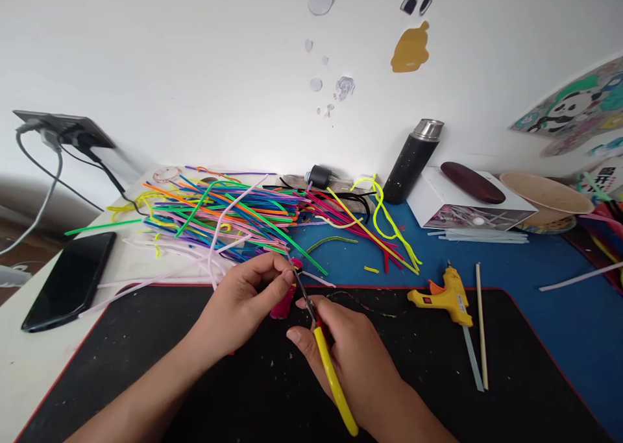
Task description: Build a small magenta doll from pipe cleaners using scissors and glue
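My right hand (353,349) is wrapped around a pair of pliers (331,381) with a long yellow handle and slim dark jaws. The jaws point up and away, passing beside the fingertips of my left hand (253,294). That hand is closed in a pinch; whatever sits between its thumb and finger is too small or hidden to name. Just behind the jaws, a crimson fuzzy piece (281,305) with a bit of yellow lies on the black mat (233,397), partly covered by my hands.
A heap of colourful pipe cleaners (228,213) spreads behind my hands. On the right lie a yellow glue gun (450,297) and a wooden stick (481,326). Further back are a black flask (413,161), a white box (470,200) and a bowl (548,193). A phone (71,281) rests at left.
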The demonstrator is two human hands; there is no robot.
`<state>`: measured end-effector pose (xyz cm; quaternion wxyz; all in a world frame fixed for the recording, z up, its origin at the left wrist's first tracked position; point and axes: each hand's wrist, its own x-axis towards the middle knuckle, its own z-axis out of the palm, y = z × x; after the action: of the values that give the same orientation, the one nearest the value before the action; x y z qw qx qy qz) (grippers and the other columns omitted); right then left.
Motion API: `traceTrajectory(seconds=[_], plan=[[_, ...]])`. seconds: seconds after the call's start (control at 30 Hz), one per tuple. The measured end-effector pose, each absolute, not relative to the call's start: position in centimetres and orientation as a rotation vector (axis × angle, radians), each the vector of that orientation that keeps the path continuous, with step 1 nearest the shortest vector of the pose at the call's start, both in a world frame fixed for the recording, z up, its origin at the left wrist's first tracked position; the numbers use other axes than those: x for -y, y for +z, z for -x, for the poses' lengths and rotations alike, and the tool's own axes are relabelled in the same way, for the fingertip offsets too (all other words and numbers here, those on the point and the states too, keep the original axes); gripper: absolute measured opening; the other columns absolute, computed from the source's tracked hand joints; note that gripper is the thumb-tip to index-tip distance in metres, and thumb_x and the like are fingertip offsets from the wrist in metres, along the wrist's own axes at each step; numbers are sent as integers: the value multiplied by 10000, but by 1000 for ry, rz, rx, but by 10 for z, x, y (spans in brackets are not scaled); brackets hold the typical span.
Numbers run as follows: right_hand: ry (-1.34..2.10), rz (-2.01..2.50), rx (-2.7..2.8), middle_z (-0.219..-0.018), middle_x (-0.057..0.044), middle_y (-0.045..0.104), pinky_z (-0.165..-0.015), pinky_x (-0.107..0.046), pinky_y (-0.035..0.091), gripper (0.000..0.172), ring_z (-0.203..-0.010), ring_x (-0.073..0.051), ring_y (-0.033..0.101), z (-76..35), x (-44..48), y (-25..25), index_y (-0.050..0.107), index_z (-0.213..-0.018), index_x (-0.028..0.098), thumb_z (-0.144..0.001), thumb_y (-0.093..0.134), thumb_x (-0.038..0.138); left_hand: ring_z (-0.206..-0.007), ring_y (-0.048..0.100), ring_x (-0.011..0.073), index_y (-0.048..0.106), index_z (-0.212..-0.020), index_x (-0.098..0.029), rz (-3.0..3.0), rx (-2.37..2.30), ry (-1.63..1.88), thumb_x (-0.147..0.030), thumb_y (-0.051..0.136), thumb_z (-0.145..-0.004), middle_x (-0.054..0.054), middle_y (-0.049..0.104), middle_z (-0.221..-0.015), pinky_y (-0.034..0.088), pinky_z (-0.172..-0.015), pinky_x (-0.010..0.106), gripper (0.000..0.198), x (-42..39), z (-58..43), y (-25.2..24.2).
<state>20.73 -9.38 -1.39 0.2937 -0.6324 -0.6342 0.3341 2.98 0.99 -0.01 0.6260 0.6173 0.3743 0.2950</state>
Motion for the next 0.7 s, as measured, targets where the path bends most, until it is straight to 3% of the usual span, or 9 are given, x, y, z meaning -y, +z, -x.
traceTrajectory(seconds=[0.7], plan=[[888,1704,1708,-990,-69,833,-781,-303,579,272,-889,-255,811,-207,93,-11,760,-1191,235,-1039,690,449,-548,457,98,642,-854,-189,-1418,-865,680,-482,727,-986,-44,604,-640,341,-529,226,333,-10,-33,5]])
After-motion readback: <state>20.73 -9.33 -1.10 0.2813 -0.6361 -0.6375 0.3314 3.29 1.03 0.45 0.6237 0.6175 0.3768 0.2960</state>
